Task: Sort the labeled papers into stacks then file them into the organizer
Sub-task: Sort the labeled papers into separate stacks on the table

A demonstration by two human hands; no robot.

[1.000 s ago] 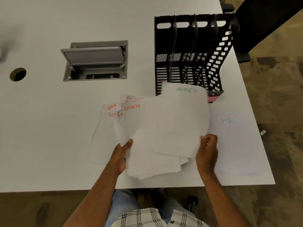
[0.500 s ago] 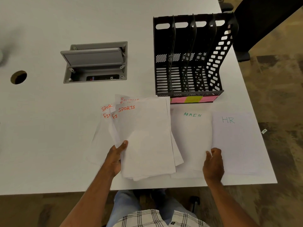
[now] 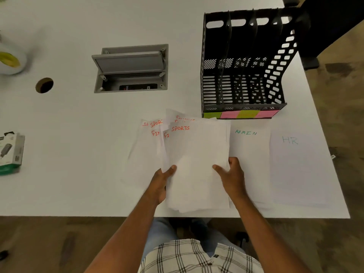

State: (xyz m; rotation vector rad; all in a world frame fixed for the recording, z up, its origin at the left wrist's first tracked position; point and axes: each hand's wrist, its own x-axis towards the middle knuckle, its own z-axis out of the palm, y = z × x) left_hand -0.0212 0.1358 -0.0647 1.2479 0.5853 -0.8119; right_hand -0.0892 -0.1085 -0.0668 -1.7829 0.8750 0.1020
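Change: the right hand point(image 3: 232, 176) has left the ADMIN sheet point(image 3: 250, 154), which now lies flat on the desk point(image 3: 78, 134), and come across to the right edge of the held stack.
Left hand point(image 3: 159, 184): grip clamped on the unsorted stack point(image 3: 197, 164) at its lower left edge, thumb on top.
Right hand: grip clamped on the same stack at its right edge, thumb on the top sheet, fingers behind.
Unsorted stack: held over the near edge of the desk, fanned; top sheet reads SPORTS in red, with more SPORTS and FIN... labels showing at the upper left.
ADMIN sheet: just right of the stack, green lettering, partly under the right hand.
HR sheet point(image 3: 295, 166): right of ADMIN, near the desk's right edge.
Organizer point(image 3: 244, 64): black, upright slots, standing beyond the sheets, green, pink and yellow notes along its front base.
Elsewhere: an open grey cable hatch point(image 3: 131, 68) at centre, a round hole point(image 3: 44, 85) and a boxed charger point(image 3: 10, 152) at left.
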